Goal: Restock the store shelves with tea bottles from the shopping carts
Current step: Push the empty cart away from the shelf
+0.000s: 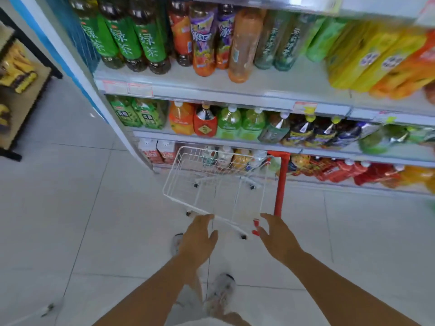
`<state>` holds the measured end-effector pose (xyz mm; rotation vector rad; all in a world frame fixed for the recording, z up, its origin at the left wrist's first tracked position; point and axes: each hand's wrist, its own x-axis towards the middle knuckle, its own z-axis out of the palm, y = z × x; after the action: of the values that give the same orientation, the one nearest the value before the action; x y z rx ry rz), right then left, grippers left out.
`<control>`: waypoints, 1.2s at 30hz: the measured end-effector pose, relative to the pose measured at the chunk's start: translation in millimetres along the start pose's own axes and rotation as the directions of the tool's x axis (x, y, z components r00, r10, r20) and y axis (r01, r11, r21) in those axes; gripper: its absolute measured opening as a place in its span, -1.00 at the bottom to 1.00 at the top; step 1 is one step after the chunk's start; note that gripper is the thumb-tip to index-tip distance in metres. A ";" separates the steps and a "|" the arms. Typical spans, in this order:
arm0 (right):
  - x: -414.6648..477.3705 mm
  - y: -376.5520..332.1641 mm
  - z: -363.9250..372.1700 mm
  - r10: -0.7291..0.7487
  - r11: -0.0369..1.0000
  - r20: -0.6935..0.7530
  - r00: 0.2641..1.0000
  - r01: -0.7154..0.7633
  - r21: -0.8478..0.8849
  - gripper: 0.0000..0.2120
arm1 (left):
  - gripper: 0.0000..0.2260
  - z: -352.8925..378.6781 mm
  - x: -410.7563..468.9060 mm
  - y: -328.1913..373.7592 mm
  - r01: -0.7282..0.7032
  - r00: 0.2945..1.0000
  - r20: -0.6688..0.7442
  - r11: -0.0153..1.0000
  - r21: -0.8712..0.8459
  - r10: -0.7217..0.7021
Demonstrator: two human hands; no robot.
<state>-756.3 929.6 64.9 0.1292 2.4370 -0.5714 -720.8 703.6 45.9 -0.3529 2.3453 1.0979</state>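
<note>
The cart stands on the floor against the lowest shelves, near their left end. A red post rises at its right side. The left hand reaches to the cart's near rim with fingers straight and together and thumb apart; whether they touch the wire cannot be told. The right hand is at the near right corner, just beside a red grip, with fingers relaxed and holding nothing. 3 green tea bottles stand at the left end of the upper shelf; blurred bottles fill the shelves below.
</note>
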 end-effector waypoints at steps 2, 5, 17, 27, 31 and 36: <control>6.8 14.5 -19.6 -0.017 0.998 0.027 0.999 0.019 -0.062 -0.58 | -0.57 16.0 0.3 15.2 0.009 1.000 0.007 1.000 0.025 -0.010; 27.5 27.0 -48.2 -0.041 0.982 0.064 0.997 0.052 -0.180 -0.58 | -0.56 36.3 11.5 33.9 0.011 1.000 0.001 1.000 0.026 -0.011; 148.8 65.4 -129.0 -0.237 0.864 0.245 0.940 0.319 -0.389 -0.57 | -0.57 113.3 71.7 101.7 0.254 0.953 -0.111 0.942 -0.220 -0.282; 279.0 89.1 -135.0 -0.495 0.149 0.642 0.586 0.785 -0.602 -0.43 | -0.55 231.5 113.8 148.3 0.542 0.727 -0.208 0.732 -0.412 -0.655; 298.0 99.9 -123.4 -0.413 -0.060 0.762 0.499 0.820 -0.569 -0.35 | -0.52 266.7 116.5 152.3 0.557 0.714 -0.275 0.761 -0.333 -0.644; 316.6 109.5 -115.0 -0.561 -0.248 0.750 0.350 0.793 -0.556 -0.33 | -0.58 291.3 116.7 146.6 0.579 0.678 -0.414 0.788 -0.208 -0.608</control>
<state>-1048.8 1063.6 -83.1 -1.9228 1.8922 0.5718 -780.9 1019.8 -82.0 -1.4387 2.2851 0.8040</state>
